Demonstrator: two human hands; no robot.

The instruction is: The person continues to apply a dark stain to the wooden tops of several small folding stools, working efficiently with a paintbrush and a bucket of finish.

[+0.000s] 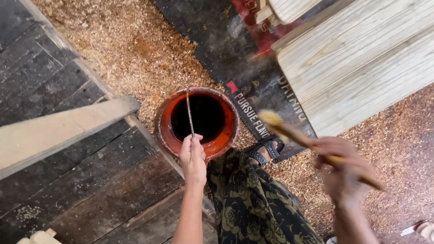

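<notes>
So the left hand (193, 156) had its fingers pinched together on the top of a thin stick (189, 110) that stood in a red-stained tub (197, 121), with the lower end down in the dark liquid in the middle. The right hand (344, 169) was wrapped tight around the handle of a paintbrush (307, 141), bristles pointing up and left, hovering off to the side of the tub and well apart from it, all a bit blurred so I couldn't tell if the bristles were loaded. Judging by that, it looked like the stirring stage: stain was in the tub and the stick was in it, but the pale wooden planks (361, 68) at upper right looked completely bare, so I'd say no coating had gone on them. The tub sat on sawdust (131, 49) beside a black printed sheet (235, 49). A sandalled foot (266, 151) showed just right of the tub, and a floral patterned garment (253, 199) hung below it.
</notes>
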